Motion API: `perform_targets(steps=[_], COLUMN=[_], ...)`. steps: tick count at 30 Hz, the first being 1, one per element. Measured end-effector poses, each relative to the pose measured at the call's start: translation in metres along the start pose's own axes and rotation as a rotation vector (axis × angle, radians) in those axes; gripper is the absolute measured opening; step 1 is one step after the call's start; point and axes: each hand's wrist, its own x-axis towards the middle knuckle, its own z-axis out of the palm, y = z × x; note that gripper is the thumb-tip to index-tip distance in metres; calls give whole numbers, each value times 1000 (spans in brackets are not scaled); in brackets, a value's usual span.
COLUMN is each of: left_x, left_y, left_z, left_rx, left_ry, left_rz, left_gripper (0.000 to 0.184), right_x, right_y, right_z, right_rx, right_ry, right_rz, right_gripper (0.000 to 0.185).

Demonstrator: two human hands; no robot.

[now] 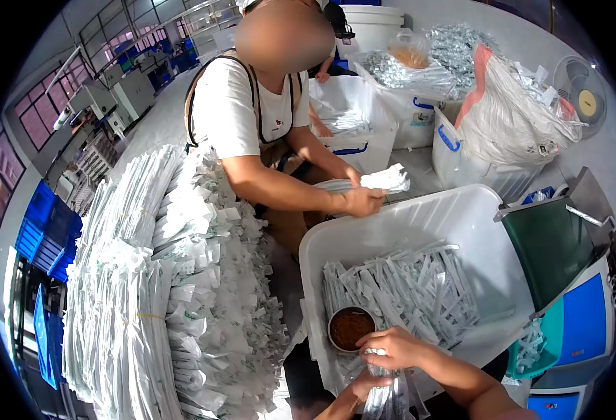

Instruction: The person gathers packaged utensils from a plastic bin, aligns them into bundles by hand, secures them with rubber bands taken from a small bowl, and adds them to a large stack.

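My left hand [369, 384] is wrapped around a bundle of long, thin packets in clear wrapping [386, 402], low over the near edge of a white plastic tub [420, 213]. Just above it, my right hand [390, 348] closes around the top end of the same bundle. Beside my right hand, inside the tub, sits a round metal bowl [352, 328] of fine reddish-brown stuff that I cannot make out. Many loose thin packets [409, 290] lie across the tub floor.
Opposite me a person in a white shirt [234, 115] holds a white bundle [386, 180]. Stacked bundles of white packets [122, 308] rise at left. A teal basket [546, 350] and machine with a green surface [549, 245] stand right. Behind are filled bins [413, 119] and a fan [584, 98].
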Motion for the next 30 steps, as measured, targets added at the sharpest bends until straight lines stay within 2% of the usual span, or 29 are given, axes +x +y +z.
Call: perform_targets(steps=[1,3,5,6,7,9,10,11,13,14,16,18,22,24,26,30], left_x=[-4,0,6,4,0,-10,-19,-28,-43,-48,-58,-64,-52,-46,-46,-48], left_y=[-1,1,-11,-3,3,15,21,27,36,38,39,41,38,35,33,44], left_z=[3,8,-18,-7,1,12,13,15,18,15,16,23,22,24,31,42], left_rx=[-54,-90,-173,-211,-210,-295,-301,-299,-114,-61,-117,-219,-173,-224,-190,-60], left_ry=[2,-64,-77,-76,-70,-82,-49,-41,152,130,109,108,11,-249,-205,-38], left_rz=[-13,37,-39,62,64,165,159,171,258,286,301,295,307,291,287,304], left_gripper=[57,50,41,39,39,40,42,42,43,44,44,43,42,42,41,40], right_x=[0,9,22,30,36,46,46,45,31,31,28,29,31,34,31,30], right_y=[-1,-6,5,13,25,57,81,101,132,128,115,107,119,129,135,132], right_z=[2,2,8,11,19,44,62,85,123,122,121,120,126,130,135,130], right_rx=[30,1,36,290,295,943,108,-313,-607,-597,-703,-692,-696,-677,-677,-670], right_ry=[46,-6,-145,-192,-195,59,123,-24,-185,-182,-360,-340,-280,-282,-131,-140], right_rz=[-32,12,110,193,190,378,266,317,287,278,387,389,420,443,476,434], right_gripper=[18,17,21,22,22,23,22,21,17,17,15,14,12,12,13,14])
